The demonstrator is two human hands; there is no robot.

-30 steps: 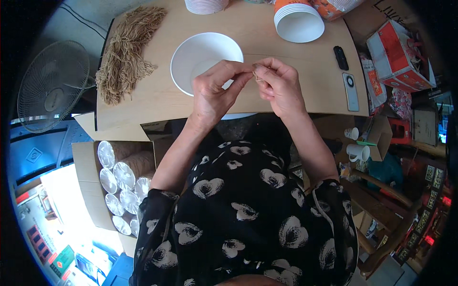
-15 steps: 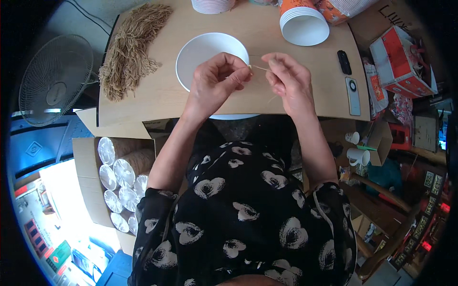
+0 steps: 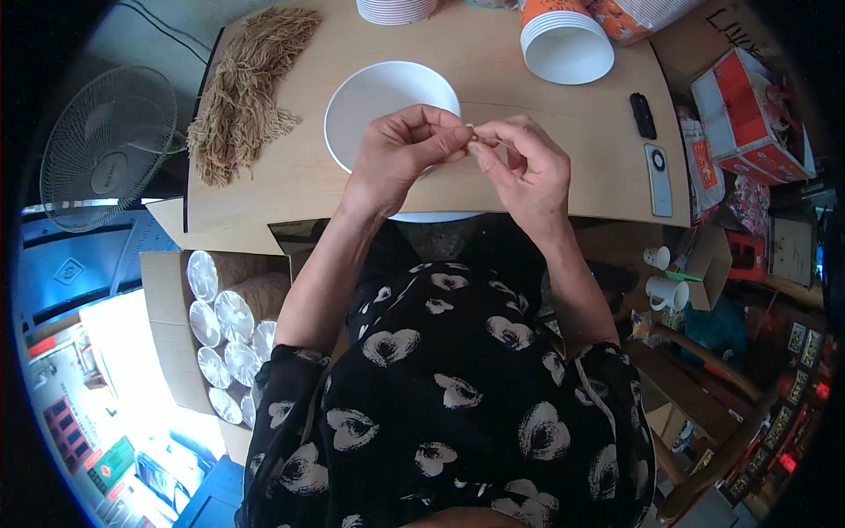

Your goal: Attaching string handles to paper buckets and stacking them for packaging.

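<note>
Both hands meet above the table, fingertips nearly touching, by the near right rim of a white bowl [image 3: 370, 101]. My left hand [image 3: 412, 150] is closed, thumb pressed to the curled fingers on a thin tan strand. My right hand [image 3: 526, 163] pinches at the same spot with thumb and forefinger. Only a little of the strand [image 3: 473, 128] shows between the fingertips; the rest is hidden. On the table's far left lies a heap of tan, stringy strands [image 3: 246, 97] of similar colour.
Stacked paper bowls [image 3: 568, 53] lie at the back right. A black object [image 3: 642, 116] and a silver phone-like device [image 3: 657, 180] rest near the table's right edge. A fan [image 3: 110, 150] stands at left, above a carton [image 3: 167, 321] of wrapped rolls. Mugs [image 3: 666, 292] sit lower right.
My right hand has moved left and in to my left hand, closing the gap where the strand was stretched between them. My left hand has barely moved.
</note>
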